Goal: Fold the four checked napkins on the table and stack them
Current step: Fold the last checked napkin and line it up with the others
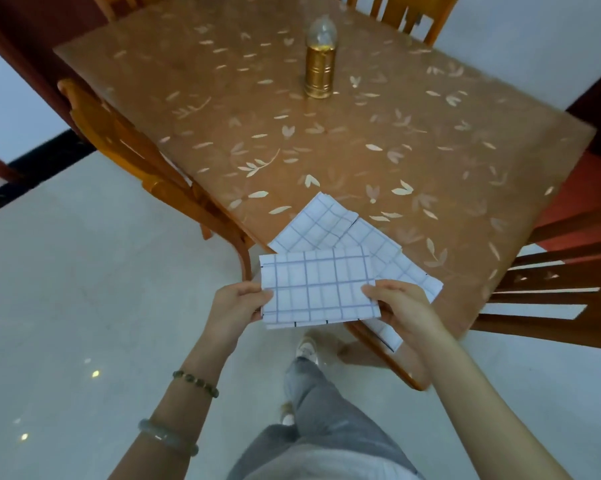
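I hold a folded white napkin with a purple check (318, 287) in the air just off the table's near corner. My left hand (238, 303) pinches its left edge and my right hand (401, 306) pinches its right edge. Behind it, on the table corner, lie other checked napkins: a folded one (318, 223) at the far left and others (396, 261) overlapping to the right, partly hidden by the held napkin. One of them hangs over the table edge (385, 332).
The brown table (326, 140) has a leaf-patterned cover. A gold canister with a clear dome (320, 69) stands near its far side. Wooden chairs stand at the left (136, 157), right (551, 296) and far side (406, 12). Pale tiled floor lies below.
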Available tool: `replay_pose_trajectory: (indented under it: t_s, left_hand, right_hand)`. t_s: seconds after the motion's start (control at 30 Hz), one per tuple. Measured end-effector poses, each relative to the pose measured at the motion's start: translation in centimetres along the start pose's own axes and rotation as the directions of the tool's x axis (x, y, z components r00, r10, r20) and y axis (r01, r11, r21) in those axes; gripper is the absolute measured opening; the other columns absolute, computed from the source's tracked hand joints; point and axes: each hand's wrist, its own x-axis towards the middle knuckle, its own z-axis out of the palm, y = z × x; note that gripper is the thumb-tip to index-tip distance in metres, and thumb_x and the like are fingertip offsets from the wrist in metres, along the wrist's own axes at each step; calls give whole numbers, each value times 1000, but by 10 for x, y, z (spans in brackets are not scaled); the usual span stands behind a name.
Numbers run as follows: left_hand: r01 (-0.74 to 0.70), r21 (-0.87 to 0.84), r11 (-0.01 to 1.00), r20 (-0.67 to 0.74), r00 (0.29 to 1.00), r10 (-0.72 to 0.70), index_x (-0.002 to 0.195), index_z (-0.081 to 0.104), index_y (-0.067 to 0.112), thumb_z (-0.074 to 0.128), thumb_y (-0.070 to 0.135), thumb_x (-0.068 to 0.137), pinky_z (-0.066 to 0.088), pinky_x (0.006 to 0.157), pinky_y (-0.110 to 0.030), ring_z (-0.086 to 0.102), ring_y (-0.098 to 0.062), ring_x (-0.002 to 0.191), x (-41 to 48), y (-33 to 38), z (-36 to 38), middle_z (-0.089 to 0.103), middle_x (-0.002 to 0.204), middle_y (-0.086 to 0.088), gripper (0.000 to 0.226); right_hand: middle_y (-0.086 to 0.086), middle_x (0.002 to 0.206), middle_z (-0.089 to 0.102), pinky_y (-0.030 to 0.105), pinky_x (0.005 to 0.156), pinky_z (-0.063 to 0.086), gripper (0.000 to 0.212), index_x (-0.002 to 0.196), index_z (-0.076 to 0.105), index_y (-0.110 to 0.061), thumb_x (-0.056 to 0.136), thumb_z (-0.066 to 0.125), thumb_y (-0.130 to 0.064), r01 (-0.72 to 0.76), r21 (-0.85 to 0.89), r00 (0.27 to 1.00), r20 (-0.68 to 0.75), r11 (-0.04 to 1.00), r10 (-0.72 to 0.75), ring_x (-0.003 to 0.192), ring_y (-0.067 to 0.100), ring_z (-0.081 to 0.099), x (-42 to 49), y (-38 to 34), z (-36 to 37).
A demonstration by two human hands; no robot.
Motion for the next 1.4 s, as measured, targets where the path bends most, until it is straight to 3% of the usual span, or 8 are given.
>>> replay_pose_trajectory:
  t_s: [0.27,0.6,0.8,0.93,1.1,1.2,1.33,1.4]
  left_hand:
    - [11,30,999,36,999,-12,88,70,-2,66,2,86,53,58,-17,65,-13,68,67,46,7,70,80,-10,7]
    - [80,-60,995,-52,995,-83,98,67,-3,62,4,90,53,56,-15,67,-12,77,130,64,0,71,91,-8,12]
    - [253,-265,931,-30,962,-270,99,64,-4,64,3,89,57,62,-23,68,-20,84,175,62,-4,71,98,-13,13]
    - [341,-320,884,-32,928,-370,104,65,-5,66,0,87,59,66,-25,70,-21,84,202,48,-3,71,101,-16,18]
    - [362,-220,906,-104,914,-391,96,68,-4,70,0,83,60,63,-28,70,-24,84,219,36,-1,72,92,-16,14]
    - [276,115,954,-142,955,-260,78,71,4,74,12,81,61,72,-34,72,-18,72,223,32,-1,74,73,-6,9]
    - [249,243,938,-151,964,-217,72,68,5,75,16,80,61,70,-35,71,-14,63,225,33,-4,72,65,-1,15]
    - [252,324,912,-155,965,-211,80,67,6,75,22,81,60,62,-28,70,-10,58,228,34,-6,71,69,0,18]
  right_hand:
    - [16,90,71,35,76,55,14,93,67,2,79,71,-1,27,-1,1000,3,1000,-27,80,25,66,60,-49,19]
    - [19,103,69,39,87,55,17,96,70,1,81,63,6,125,-330,981,182,936,-67,92,31,66,144,-113,67]
    - [0,66,61,18,52,41,12,87,71,-8,79,70,1,181,-491,981,148,852,-123,56,8,54,204,-146,117]
    - [2,81,67,27,75,50,15,93,72,-2,78,70,2,248,-579,969,162,777,-188,75,13,59,237,-144,146]
    - [6,91,71,22,90,44,16,91,72,-4,77,70,2,269,-732,963,180,626,-202,96,17,64,273,-127,159]
    - [8,101,68,11,81,39,20,83,69,-19,77,66,0,252,-768,961,125,589,-247,101,17,60,277,-117,158]
    - [-13,65,56,45,108,34,19,83,72,-12,75,63,3,306,-805,939,167,509,-301,74,1,54,276,-114,158]
    - [-14,65,53,47,108,33,22,87,71,-9,76,59,5,337,-824,923,194,456,-331,71,1,52,272,-116,160]
